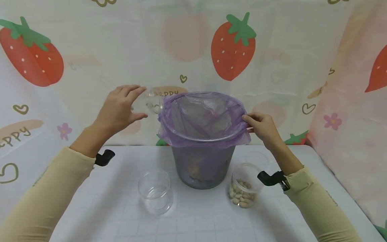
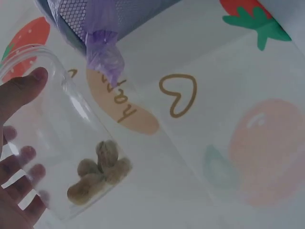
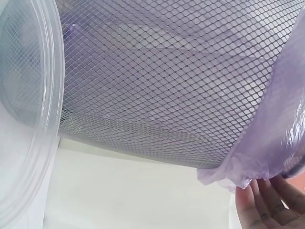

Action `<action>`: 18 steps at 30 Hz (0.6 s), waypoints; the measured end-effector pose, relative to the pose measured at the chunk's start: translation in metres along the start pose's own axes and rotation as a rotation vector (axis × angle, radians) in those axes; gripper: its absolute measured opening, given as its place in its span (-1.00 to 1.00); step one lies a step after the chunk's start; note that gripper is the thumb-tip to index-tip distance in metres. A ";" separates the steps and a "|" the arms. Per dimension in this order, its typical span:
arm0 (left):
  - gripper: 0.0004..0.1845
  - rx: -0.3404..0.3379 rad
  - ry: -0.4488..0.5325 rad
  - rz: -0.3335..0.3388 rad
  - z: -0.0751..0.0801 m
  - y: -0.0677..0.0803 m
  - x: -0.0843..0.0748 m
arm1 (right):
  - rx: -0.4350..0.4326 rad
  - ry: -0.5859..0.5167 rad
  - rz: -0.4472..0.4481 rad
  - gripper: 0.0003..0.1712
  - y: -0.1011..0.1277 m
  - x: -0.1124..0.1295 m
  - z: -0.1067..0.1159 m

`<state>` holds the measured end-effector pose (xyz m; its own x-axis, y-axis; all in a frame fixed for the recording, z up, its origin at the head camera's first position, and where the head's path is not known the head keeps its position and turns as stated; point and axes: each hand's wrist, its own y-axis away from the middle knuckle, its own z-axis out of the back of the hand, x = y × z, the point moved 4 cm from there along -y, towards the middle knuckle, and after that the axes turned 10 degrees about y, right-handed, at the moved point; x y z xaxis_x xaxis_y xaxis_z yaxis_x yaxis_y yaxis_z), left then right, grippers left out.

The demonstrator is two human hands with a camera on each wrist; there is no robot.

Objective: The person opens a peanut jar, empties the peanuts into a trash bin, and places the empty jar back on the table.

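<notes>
Reading "happy", a strawberry-print backdrop (image 1: 136, 43) hangs behind the white surface (image 1: 121, 178) and its mesh wastebasket (image 1: 201, 164), lined with a purple bag (image 1: 166, 124). The right hand (image 1: 263, 126) pinches the bag's edge; the left hand (image 1: 118, 106) grasps a tilted peanut jar (image 2: 71, 119) beside it. A clear jar (image 1: 155, 190) and a nut jar (image 1: 246, 176) stand in front.

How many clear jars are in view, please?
3: a tilted jar in the left hand, an empty jar on the table, front left of the bin, and a jar of nuts, front right. More may hide behind the bin.
</notes>
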<state>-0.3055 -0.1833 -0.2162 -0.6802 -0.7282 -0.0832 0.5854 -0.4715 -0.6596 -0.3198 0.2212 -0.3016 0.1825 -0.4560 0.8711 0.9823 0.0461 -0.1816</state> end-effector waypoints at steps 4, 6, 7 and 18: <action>-0.17 0.032 -0.061 -0.051 -0.005 -0.007 -0.006 | 0.000 -0.001 -0.002 -0.44 -0.001 -0.001 -0.001; -0.17 0.064 -0.089 -0.057 -0.008 -0.011 -0.009 | -0.001 -0.010 -0.001 -0.44 -0.001 -0.001 -0.001; -0.18 0.075 -0.106 -0.065 -0.009 -0.013 -0.011 | -0.003 -0.014 -0.001 -0.45 -0.001 -0.001 -0.001; -0.17 0.121 -0.133 -0.088 -0.019 -0.024 -0.018 | 0.002 -0.042 0.006 -0.45 0.001 0.001 -0.001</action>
<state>-0.3156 -0.1495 -0.2130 -0.6716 -0.7370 0.0759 0.5805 -0.5870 -0.5643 -0.3189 0.2200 -0.3017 0.1895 -0.4183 0.8883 0.9813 0.0505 -0.1855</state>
